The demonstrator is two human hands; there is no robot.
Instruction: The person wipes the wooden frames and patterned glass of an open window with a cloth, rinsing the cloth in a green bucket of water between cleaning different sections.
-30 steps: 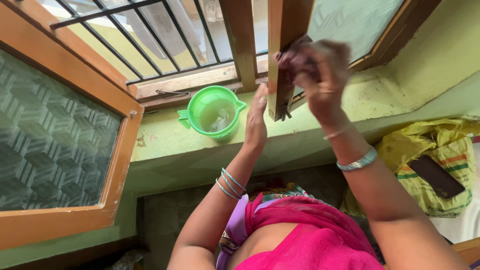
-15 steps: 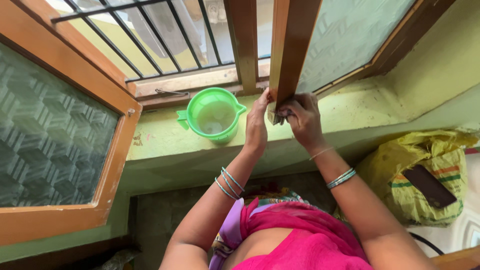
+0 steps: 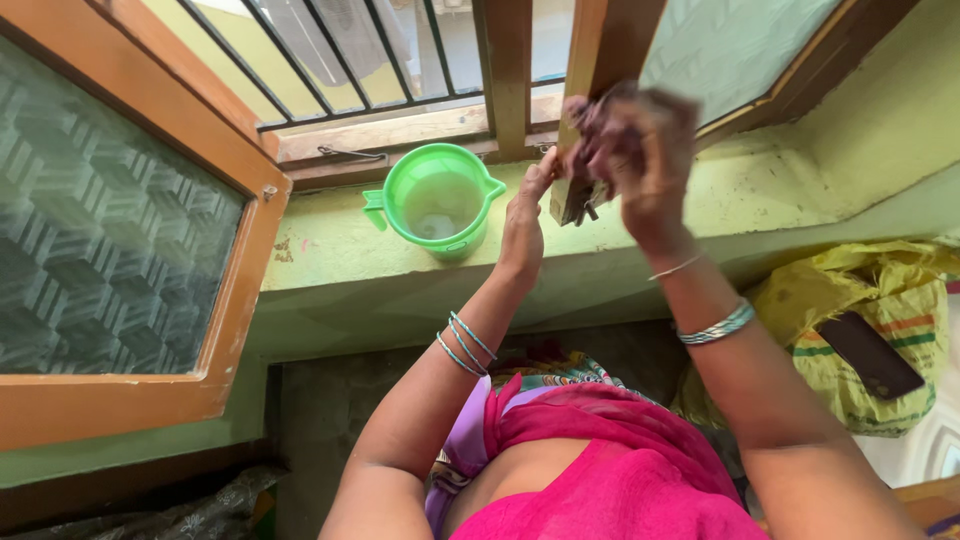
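The right hand (image 3: 640, 160) had risen since the earlier frame, from the bottom of the wooden shutter frame (image 3: 605, 80) to higher up, fingers clenched around a dark cloth (image 3: 592, 125), both blurred. The left hand (image 3: 525, 220), fingers extended, pressed the frame's lower edge. A green jug (image 3: 435, 200) stood at nine o'clock, near on the sill (image 3: 330, 260).

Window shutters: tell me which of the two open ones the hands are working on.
The right-hand shutter: the left hand steadies its bottom corner and the right hand presses a dark cloth against it. The left-hand shutter hangs untouched.

sill left of green jug (image 3: 437, 200): free | right: shutter frame (image 3: 600, 60) blocks
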